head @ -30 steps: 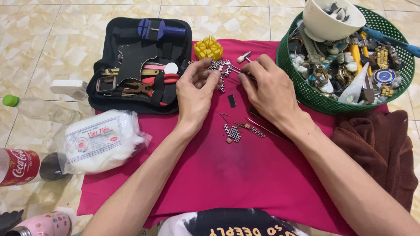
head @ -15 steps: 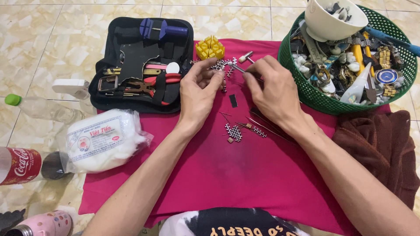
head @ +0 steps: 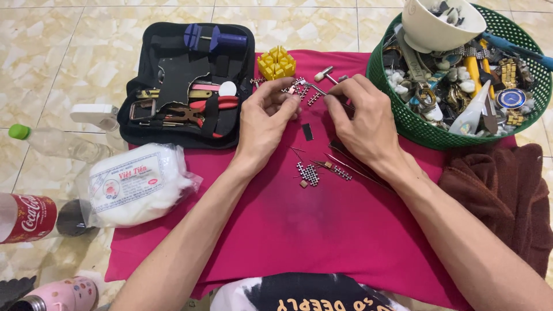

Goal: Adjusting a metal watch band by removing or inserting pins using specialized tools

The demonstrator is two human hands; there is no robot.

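My left hand (head: 266, 118) pinches the metal band (head: 296, 87) near the yellow block (head: 276, 62); my right hand (head: 364, 118) grips a thin tool (head: 318, 88) at its links. Since a second ago both hands have barely shifted — fine work goes on, spare links (head: 308, 173) untouched on the cloth (head: 288, 230).

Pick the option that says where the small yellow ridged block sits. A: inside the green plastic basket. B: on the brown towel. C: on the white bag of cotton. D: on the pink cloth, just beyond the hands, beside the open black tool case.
D: the small yellow ridged block rests on the pink cloth, past the left hand and right hand, beside the open black tool case.
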